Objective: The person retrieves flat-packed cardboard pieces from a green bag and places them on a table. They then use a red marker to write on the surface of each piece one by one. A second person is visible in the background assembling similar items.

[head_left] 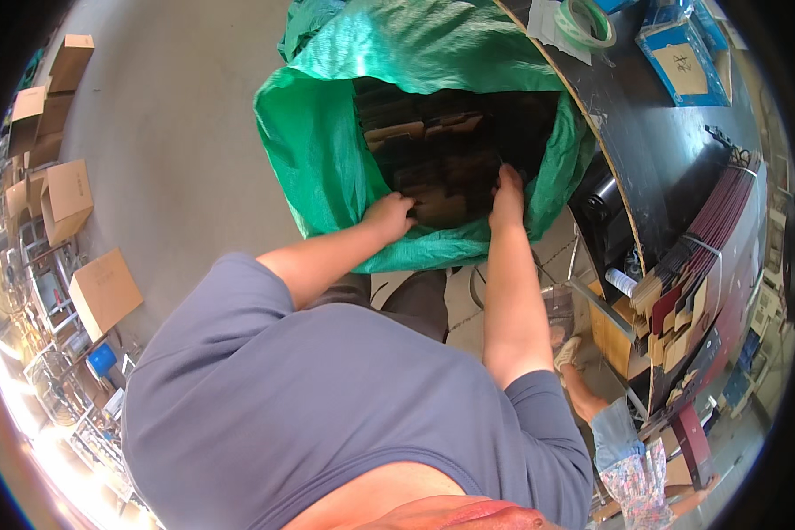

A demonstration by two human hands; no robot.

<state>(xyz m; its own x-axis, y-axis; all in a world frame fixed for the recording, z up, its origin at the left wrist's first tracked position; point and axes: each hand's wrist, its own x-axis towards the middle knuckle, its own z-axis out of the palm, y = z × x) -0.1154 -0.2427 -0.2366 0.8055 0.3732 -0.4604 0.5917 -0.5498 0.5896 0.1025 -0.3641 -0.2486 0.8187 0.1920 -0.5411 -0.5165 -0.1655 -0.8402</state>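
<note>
A large green woven sack [327, 141] stands open on the floor, filled with stacked brown flat cardboard pieces [433, 150]. My left hand [388, 215] reaches over the sack's near rim and rests on the cardboard stack at the front. My right hand [506, 196] is further right inside the opening, fingers pressed down on the same dark stack. Whether either hand grips a piece is hidden by shadow and the sack's edge.
A dark workbench [671, 150] curves along the right, carrying a tape roll [584, 24], blue boxes [680, 57] and a row of dark red flat sheets [715, 230]. Brown cartons [66, 199] lie on the floor at left. Another person's leg [614, 433] is at lower right.
</note>
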